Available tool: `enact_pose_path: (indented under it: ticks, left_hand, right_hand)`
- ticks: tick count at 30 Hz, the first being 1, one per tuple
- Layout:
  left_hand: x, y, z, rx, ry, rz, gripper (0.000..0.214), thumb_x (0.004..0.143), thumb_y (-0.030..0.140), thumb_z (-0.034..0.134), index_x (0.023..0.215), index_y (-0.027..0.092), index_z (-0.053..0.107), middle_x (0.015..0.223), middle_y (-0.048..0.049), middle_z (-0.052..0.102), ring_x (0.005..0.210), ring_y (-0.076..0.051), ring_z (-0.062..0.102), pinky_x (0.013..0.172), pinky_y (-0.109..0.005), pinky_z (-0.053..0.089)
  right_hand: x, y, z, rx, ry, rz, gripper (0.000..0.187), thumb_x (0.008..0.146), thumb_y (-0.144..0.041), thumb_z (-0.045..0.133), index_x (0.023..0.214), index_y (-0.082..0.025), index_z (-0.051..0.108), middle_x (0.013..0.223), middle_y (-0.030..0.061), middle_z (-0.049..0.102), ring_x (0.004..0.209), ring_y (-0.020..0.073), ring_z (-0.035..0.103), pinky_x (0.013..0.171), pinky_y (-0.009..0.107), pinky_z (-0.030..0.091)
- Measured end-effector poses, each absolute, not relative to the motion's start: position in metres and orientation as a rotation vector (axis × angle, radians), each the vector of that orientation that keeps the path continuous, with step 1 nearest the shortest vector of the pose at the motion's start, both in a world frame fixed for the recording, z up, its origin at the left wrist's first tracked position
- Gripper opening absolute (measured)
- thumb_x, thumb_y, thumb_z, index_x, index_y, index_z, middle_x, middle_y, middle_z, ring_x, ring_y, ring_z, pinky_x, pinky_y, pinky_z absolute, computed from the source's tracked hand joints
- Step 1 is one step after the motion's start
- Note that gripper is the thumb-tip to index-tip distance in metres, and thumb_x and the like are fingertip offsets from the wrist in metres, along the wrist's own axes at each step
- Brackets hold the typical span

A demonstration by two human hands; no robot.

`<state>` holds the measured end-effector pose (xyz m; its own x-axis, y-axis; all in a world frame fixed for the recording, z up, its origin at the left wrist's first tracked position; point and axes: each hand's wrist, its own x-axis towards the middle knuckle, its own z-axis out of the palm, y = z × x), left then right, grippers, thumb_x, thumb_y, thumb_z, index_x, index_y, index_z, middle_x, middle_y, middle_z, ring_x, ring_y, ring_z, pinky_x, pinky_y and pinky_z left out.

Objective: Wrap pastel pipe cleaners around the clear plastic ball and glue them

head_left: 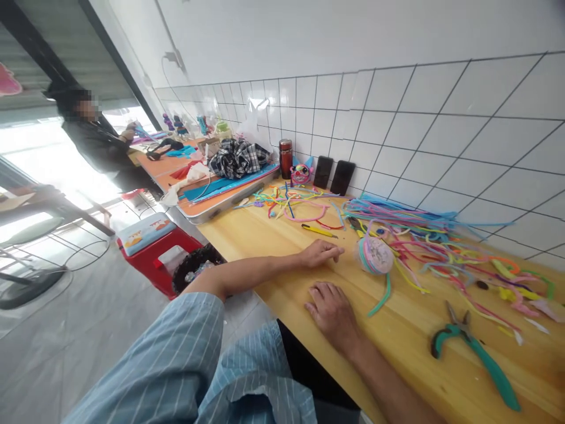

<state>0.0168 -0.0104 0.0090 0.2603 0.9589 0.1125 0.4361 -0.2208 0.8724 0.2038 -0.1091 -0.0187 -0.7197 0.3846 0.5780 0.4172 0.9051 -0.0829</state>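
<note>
On near wooden table [397, 335], left hand [320, 253] and right hand [332, 312] lie flat, fingers open, empty, wound pipe-cleaner coil [374, 255] just right of left hand, loose pipe cleaners [441, 241] untouched beyond.

A red flask [285, 158] and two dark phones [342, 176] stand against the tiled wall [441, 118]. Teal-handled pliers [479, 352] lie flat. A red stool [154, 259] stands on the floor.

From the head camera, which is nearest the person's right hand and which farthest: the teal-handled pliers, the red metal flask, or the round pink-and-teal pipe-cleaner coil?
From the right hand:
1. Round pink-and-teal pipe-cleaner coil, close by, just past the hand.
2. Teal-handled pliers, off to the right.
3. Red metal flask, far back by the tiled wall.
</note>
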Motion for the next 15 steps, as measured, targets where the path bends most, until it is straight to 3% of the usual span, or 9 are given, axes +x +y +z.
enact_pose_path:
  ticks: [8, 15]
  left_hand:
    - [0.019, -0.009, 0.013, 1.898, 1.244, 0.877, 0.062, 0.114, 0.058, 0.051, 0.079, 0.013, 0.075, 0.085, -0.0064, 0.079, 0.082, -0.016, 0.069, 0.083, -0.025, 0.053]
    - [0.018, -0.017, 0.016, 2.032, 1.283, 0.727, 0.052, 0.115, 0.050, 0.050, 0.082, 0.015, 0.072, 0.074, 0.0004, 0.067, 0.074, -0.014, 0.061, 0.073, -0.024, 0.047]
  right_hand:
    - [0.206, -0.104, -0.016, -0.540, -2.432, -0.088, 0.010, 0.107, -0.022, 0.066, 0.114, -0.021, 0.073, 0.109, 0.0104, 0.081, 0.100, 0.0265, 0.073, 0.087, 0.040, 0.056]
    - [0.210, -0.111, -0.007, -0.593, -2.506, -0.030, 0.019, 0.113, -0.028, 0.060, 0.120, -0.017, 0.074, 0.113, 0.0126, 0.081, 0.105, 0.0269, 0.073, 0.091, 0.041, 0.056]
